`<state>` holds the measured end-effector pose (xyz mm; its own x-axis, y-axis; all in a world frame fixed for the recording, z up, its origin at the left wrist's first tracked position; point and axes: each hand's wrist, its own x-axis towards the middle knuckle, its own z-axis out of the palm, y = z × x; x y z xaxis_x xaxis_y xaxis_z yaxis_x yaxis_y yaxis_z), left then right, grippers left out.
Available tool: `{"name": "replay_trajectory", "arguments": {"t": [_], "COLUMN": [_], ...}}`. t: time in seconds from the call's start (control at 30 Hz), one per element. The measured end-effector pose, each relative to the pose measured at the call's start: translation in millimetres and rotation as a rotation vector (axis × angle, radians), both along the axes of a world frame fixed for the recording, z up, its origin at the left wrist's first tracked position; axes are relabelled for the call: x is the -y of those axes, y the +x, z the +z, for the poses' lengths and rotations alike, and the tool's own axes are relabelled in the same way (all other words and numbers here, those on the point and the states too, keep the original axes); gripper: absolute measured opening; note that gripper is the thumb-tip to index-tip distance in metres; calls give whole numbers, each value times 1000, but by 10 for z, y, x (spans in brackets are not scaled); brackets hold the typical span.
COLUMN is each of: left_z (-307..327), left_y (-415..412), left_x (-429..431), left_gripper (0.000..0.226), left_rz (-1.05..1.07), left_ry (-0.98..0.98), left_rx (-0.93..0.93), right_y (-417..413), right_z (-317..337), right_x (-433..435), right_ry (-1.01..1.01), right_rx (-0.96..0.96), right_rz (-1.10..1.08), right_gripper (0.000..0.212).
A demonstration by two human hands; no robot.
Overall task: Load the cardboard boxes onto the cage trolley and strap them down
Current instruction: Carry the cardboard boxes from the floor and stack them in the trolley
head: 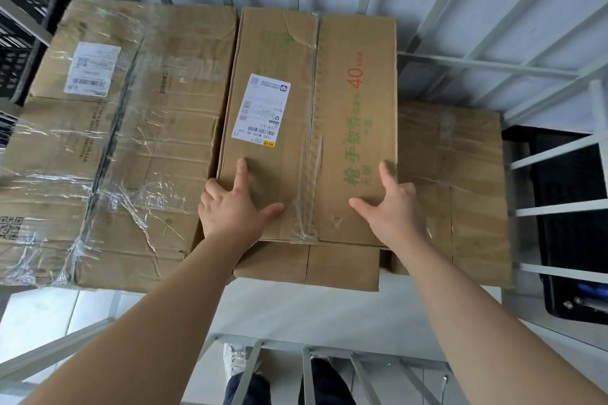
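A cardboard box with green print and a white label (309,102) lies on top of other boxes inside the cage trolley (493,66). My left hand (233,207) rests flat on its near left corner, fingers spread. My right hand (391,207) lies flat on its near right corner, thumb spread. A large taped box (108,148) sits beside it on the left. A lower box (460,194) shows on the right, and another box (329,266) pokes out from underneath at the front.
Grey cage bars stand behind the boxes and along the right side (559,210). Black plastic crates are outside the cage at the left (23,29) and right (572,233). The trolley's front rails (329,368) and my shoes are below.
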<state>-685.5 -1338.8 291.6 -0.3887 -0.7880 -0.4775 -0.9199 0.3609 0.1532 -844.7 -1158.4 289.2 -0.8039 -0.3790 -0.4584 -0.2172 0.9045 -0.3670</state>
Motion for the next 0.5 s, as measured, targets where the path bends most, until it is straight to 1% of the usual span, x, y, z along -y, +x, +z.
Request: {"name": "replay_trajectory", "arguments": {"t": [0.13, 0.27, 0.4, 0.5], "left_z": [-27, 7, 150, 372], "left_y": [31, 66, 111, 173], "left_x": [-9, -90, -151, -156], "left_gripper": [105, 97, 78, 54], "left_rz": [-10, 0, -124, -174], "left_ry": [9, 5, -114, -129], "left_rx": [-23, -99, -125, -170], "right_y": [14, 102, 226, 285], "right_z": [1, 10, 120, 349], "right_x": [30, 28, 32, 39], "right_ry": [28, -12, -10, -47], "right_rx": [-12, 1, -60, -126], "right_rz": [-9, -2, 55, 159], "right_gripper": [88, 83, 69, 61]}}
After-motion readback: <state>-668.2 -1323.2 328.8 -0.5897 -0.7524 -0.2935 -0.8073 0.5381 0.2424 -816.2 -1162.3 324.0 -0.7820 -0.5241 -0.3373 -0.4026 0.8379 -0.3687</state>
